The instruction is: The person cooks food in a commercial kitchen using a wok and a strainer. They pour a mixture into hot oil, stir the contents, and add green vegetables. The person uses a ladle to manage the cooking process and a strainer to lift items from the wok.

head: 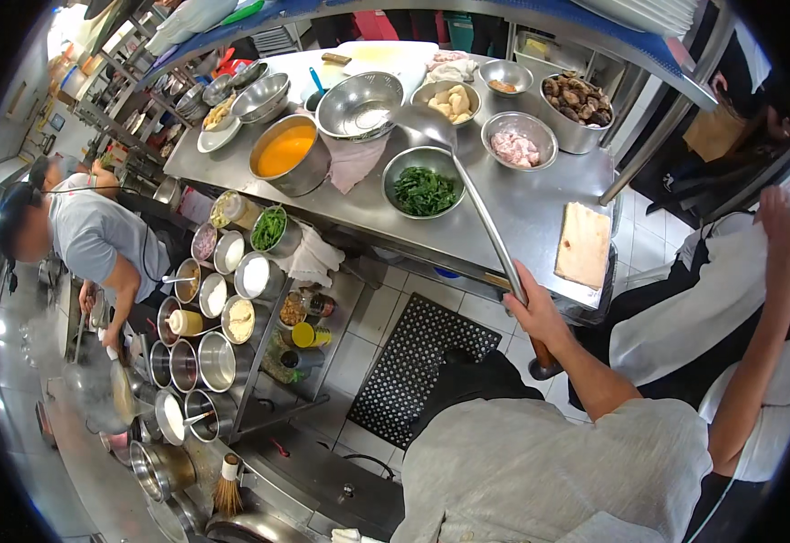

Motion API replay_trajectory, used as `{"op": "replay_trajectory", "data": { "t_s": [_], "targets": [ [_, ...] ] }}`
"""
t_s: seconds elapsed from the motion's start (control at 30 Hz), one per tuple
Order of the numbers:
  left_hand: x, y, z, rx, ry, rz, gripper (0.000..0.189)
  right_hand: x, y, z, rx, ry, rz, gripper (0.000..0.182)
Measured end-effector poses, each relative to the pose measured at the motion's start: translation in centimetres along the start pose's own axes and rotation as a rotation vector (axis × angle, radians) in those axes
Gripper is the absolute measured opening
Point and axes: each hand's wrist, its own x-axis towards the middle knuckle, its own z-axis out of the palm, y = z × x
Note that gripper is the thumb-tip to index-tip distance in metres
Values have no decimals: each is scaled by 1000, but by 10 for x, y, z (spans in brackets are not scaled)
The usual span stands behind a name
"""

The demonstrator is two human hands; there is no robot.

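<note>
My right hand (536, 307) grips the handle of a long steel ladle (480, 197), with the wooden grip end (541, 354) jutting out below. Held up in the air, the ladle's bowl (423, 122) appears above the steel counter (503, 190). Close to the handle is a steel bowl of dark leafy greens (425, 192). Orange liquid (285, 151) fills a steel pot on the left, beside a steel colander (361, 102). Further right are a bowl of raw pinkish meat (515, 147) and a pot of brown mushrooms (576, 98). My left hand is out of view.
Metal tubs of seasonings (227, 292) line a stand at left. Beyond it a co-worker (110, 231) bends over a steaming wok. More people (700, 298) stand close at right, where a blurred hand (777, 214) is raised. A black rubber mat (408, 373) covers the floor.
</note>
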Motion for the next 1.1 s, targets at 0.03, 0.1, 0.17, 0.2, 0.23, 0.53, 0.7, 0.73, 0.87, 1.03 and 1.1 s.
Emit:
{"op": "replay_trajectory", "data": {
  "t_s": [0.03,0.1,0.17,0.2,0.23,0.53,0.7,0.73,0.87,1.03,1.1],
  "targets": [
    [0,10,10,-40,-17,-6,14,6,-3,-6,135,-77,140,55],
    [5,31,28,-119,-52,-16,14,18,-14,-14,405,-208,421,51],
    [1,65,48,-274,-108,-54,15,29,-22,-8,564,-294,537,39],
    [-9,83,60,-372,-141,-114,15,37,-58,-20,902,-428,591,30],
    [-18,104,72,-474,-184,-189,16,44,-55,-9,1463,-692,660,23],
    [2,140,77,-1009,-362,-838,22,32,-114,45,1508,-1273,969,17],
    [5,49,-2,-1078,-151,-1340,27,19,-149,97,1121,-1684,1091,18],
    [4,36,-11,-1087,-112,-1424,28,17,-162,106,979,-1709,1071,21],
    [-27,12,-41,-1088,202,-1259,22,-15,-225,142,791,-1906,1032,32],
    [23,51,-97,-1388,423,-1159,14,-49,-279,221,401,-2327,896,29],
    [39,48,-119,-1401,430,-1098,13,-75,-298,234,258,-2400,808,28]
  ]
}}
